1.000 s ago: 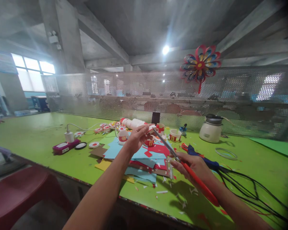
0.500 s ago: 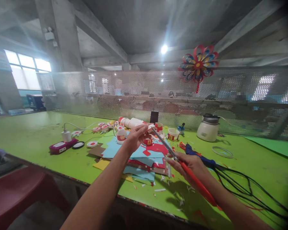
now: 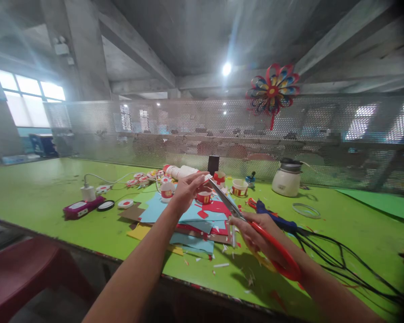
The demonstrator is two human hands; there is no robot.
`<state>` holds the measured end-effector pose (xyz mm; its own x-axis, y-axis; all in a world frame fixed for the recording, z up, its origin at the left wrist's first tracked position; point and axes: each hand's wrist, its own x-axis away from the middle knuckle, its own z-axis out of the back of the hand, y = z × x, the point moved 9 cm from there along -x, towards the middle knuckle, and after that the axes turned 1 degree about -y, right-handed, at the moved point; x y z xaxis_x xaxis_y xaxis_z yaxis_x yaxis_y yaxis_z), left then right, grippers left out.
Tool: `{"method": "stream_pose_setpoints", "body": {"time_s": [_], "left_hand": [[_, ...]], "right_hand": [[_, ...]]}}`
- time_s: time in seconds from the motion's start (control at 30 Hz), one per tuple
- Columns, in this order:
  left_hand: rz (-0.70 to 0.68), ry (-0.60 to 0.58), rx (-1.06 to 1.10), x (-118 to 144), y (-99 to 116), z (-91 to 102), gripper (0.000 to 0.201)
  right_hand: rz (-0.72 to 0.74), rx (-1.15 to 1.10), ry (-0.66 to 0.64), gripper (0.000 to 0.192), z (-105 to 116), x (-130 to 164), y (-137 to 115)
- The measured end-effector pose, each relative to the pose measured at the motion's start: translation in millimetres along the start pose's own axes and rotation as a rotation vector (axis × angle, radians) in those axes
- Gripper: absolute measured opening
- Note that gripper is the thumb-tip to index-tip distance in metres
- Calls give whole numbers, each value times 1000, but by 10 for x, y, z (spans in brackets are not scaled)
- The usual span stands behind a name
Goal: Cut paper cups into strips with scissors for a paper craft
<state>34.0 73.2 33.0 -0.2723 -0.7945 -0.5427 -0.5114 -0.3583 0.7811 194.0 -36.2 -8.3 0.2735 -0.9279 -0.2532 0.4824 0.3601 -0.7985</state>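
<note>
A: What has the left hand (image 3: 185,190) got?

B: A small white and red piece (image 3: 207,178), pinched at the fingertips and held up above the pile of coloured paper sheets (image 3: 191,220). It is too small to tell whether it is paper or a cup part

A: And the right hand (image 3: 259,231)?

B: Clenched round the red handles of the scissors (image 3: 256,226). The blades point up and left, and their tip meets the small piece right at the left fingertips. I cannot tell whether the blades are parted

A: How would that piece handle?

B: My guess is very light and thin, easy to bend or crush, so a soft pinch near its edge, clear of the blades, suits it. The scissors look stiff and rigid; the handle loops are the place to grip

A: What lies around?

B: Paper snippets on the green table (image 3: 54,193), small red and white cups (image 3: 239,187), a blue glue gun (image 3: 276,220) with black cables (image 3: 340,260) just right of the hand, and a white kettle (image 3: 287,178) further back
</note>
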Motion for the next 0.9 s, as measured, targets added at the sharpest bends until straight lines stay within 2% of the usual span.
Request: {"method": "stream_pose_setpoints", "body": {"time_s": [0.13,0.33,0.53,0.77,0.9], "left_hand": [[55,42,49,10,-54,-17,40],[89,29,87,20,-109,-74,34],[36,104,135,-18,-32,60,32],[97,-38,240,24,-47,-102,30],[107,-36,254,33,-58,-109,30]], "right_hand": [[18,-35,-29,46,-9,17,-46],[74,-85,-28,47,8,73,-141],[0,38,175,42,176,30,8],[104,148,246,32,293,-24,-13],[170,236,200,31,234,-11,-82]]}}
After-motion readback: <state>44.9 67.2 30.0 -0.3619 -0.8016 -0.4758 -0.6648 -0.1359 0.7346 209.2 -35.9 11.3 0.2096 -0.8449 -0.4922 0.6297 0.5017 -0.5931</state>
